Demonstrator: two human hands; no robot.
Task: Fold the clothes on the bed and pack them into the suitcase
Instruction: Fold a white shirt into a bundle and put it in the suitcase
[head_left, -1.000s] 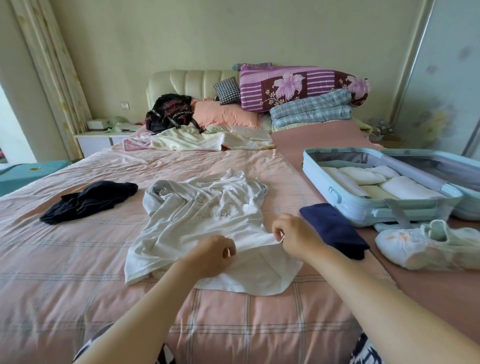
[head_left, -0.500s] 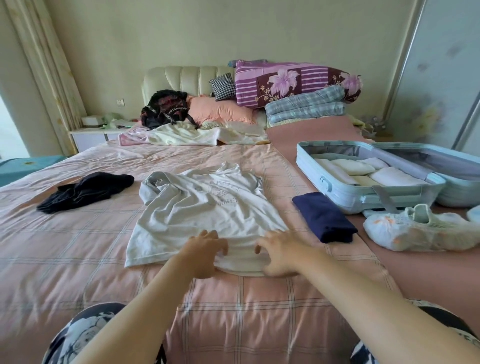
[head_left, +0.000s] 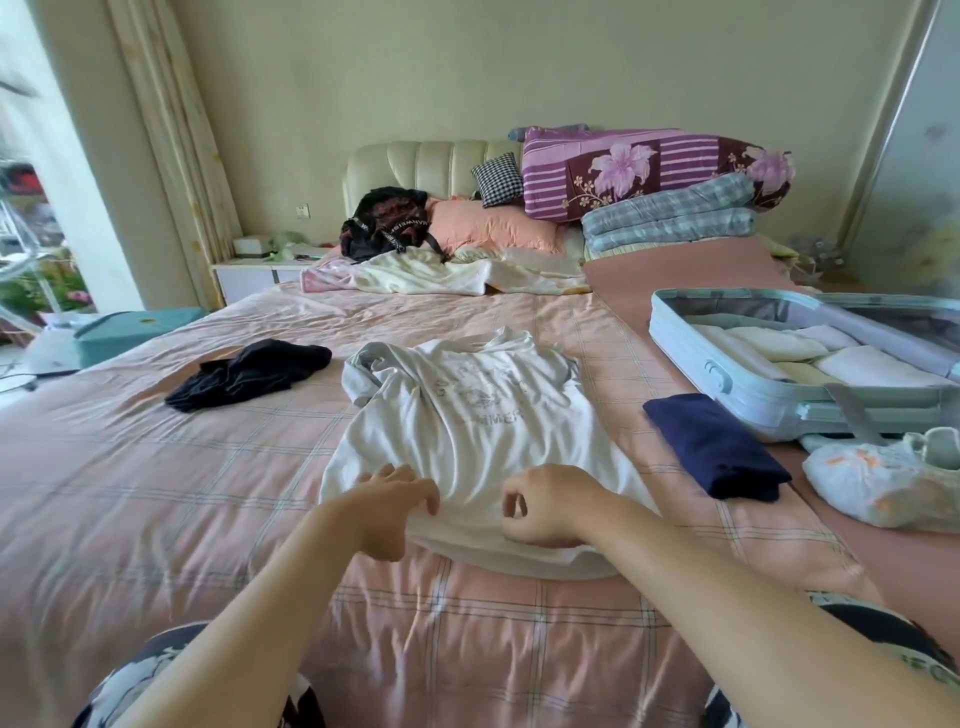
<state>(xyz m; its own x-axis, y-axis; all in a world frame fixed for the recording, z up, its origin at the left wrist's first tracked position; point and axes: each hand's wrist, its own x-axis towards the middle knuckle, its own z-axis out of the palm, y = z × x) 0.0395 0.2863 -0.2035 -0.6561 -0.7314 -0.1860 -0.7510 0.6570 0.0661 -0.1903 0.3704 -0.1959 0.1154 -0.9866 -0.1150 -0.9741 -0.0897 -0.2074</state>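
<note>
Here our left hand (head_left: 400, 499) rests spread and empty on the white shirt (head_left: 467, 426)'s hem, the right hand (head_left: 545, 506) loosely curled, holding nothing; we should smooth wrinkles outward before folding.

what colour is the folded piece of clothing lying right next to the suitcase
Navy blue: the folded garment shows best in the head view.

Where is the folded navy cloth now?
In the head view the navy cloth lies on the bed at the right, between the white shirt and the open suitcase, just left of a pale bundle.
</note>
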